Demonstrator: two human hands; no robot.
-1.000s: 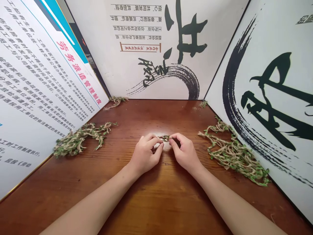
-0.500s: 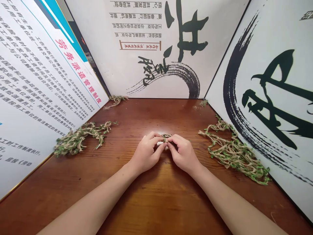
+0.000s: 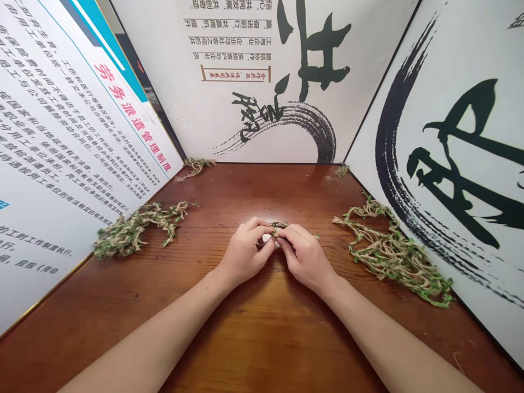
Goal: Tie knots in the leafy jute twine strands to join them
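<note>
The left grip (image 3: 245, 254) and right grip (image 3: 305, 259) pinch closed on a small knot of rough jute twine with green leaves (image 3: 278, 225). Tangled heaps of the same twine (image 3: 393, 256) lie on either side, on the glossy reddish-brown wooden counter (image 3: 286, 333).

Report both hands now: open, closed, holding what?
Left hand: closed, pinching a piece of leafy jute twine.
Right hand: closed, pinching the same piece.
</note>
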